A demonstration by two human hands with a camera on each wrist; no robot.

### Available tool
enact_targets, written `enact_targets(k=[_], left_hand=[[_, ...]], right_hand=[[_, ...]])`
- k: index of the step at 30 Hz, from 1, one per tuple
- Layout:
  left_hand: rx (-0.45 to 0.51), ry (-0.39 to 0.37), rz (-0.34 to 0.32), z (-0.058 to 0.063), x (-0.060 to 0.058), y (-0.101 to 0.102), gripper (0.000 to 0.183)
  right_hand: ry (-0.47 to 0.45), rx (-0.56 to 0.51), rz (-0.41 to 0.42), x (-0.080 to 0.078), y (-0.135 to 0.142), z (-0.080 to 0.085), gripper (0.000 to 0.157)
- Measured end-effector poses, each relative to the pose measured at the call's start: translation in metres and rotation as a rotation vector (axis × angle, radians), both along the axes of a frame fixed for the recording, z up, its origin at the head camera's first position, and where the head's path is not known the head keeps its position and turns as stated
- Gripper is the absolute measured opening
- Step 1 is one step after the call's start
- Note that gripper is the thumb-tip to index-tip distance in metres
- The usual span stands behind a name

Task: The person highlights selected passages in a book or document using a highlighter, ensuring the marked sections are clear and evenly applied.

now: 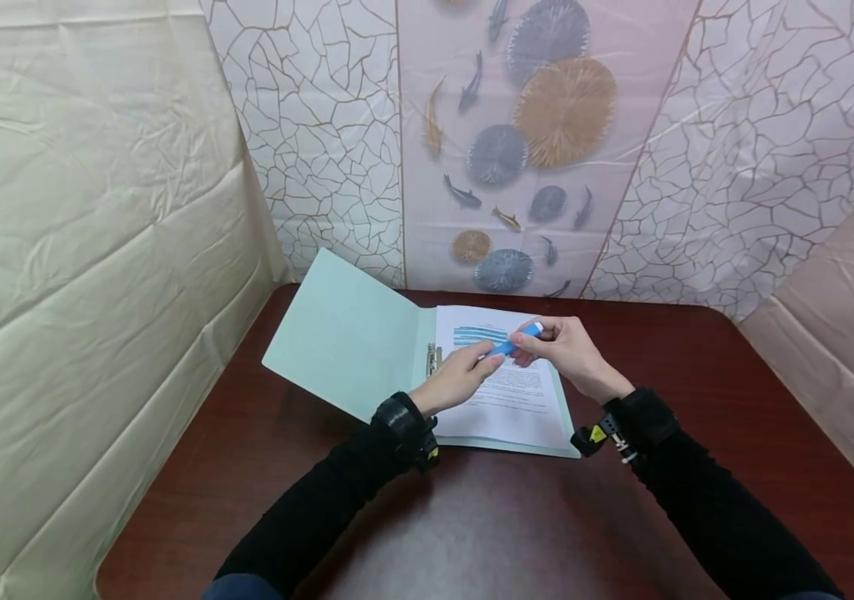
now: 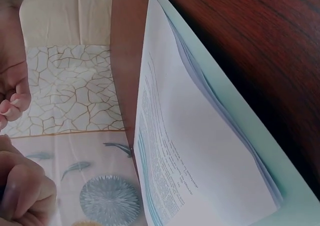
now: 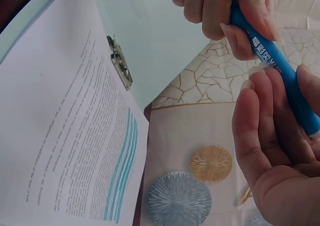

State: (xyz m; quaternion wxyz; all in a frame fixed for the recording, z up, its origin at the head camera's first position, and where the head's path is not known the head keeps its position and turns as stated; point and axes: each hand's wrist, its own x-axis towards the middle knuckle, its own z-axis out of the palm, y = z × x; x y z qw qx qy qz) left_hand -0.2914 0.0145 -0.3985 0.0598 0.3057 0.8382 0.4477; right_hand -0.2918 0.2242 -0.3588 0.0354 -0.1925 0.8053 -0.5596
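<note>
A blue highlighter (image 1: pixel 511 343) is held between both hands above the paper. My left hand (image 1: pixel 456 375) grips one end of it, thumb and fingers wrapped round. My right hand (image 1: pixel 565 354) pinches the other end between thumb and fingers. In the right wrist view, white lettering shows on the highlighter (image 3: pixel 270 55). Beneath the hands lies a stack of printed paper (image 1: pixel 509 408), its upper lines marked with blue highlighted strokes (image 1: pixel 475 335). The stack rests in an opened pale green folder (image 1: pixel 355 333), and a metal clip (image 1: pixel 431 358) sits at its spine.
The folder lies on a dark reddish-brown table (image 1: pixel 486 517), near its back edge. Its cover tilts up on the left. Behind the table hangs a patterned cloth (image 1: pixel 322 125); a cream cloth (image 1: pixel 74 250) borders the left side and another (image 1: pixel 839 333) the right.
</note>
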Motion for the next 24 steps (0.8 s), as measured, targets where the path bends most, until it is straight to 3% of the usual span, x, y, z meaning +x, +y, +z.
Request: enact_targets(k=[6, 13, 14, 15, 16, 19, 21, 22, 24], left_hand=[[0.067, -0.069, 0.015, -0.003, -0.001, -0.001, 0.033], [0.076, -0.171, 0.035, -0.001, -0.004, -0.004, 0.043], [0.081, -0.191, 0.034, 0.0, -0.005, -0.005, 0.042], [0.084, -0.215, 0.037, 0.0, -0.005, -0.007, 0.039], [0.075, -0.229, 0.044, 0.0, -0.004, -0.009, 0.035], [-0.01, -0.218, 0.051, -0.003, -0.002, -0.016, 0.021], [-0.136, -0.171, 0.027, -0.007, 0.001, -0.02, 0.021], [-0.211, -0.14, 0.004, -0.01, 0.003, -0.021, 0.02], [-0.349, -0.055, -0.052, -0.016, 0.008, -0.023, 0.017]], right_hand=[[0.032, 0.001, 0.0, 0.002, -0.001, 0.002, 0.03], [0.088, 0.02, -0.046, -0.003, -0.002, 0.003, 0.03], [0.094, 0.021, -0.062, -0.005, -0.001, 0.002, 0.032], [0.103, -0.024, -0.037, -0.023, 0.011, -0.016, 0.032], [0.111, -0.042, -0.054, -0.025, 0.014, -0.019, 0.032], [0.144, -0.133, -0.121, -0.033, 0.028, -0.03, 0.033], [0.158, -0.23, -0.14, -0.042, 0.04, -0.041, 0.028], [0.151, -0.23, -0.203, -0.027, 0.033, -0.026, 0.03], [0.121, -0.298, -0.227, -0.027, 0.036, -0.028, 0.03]])
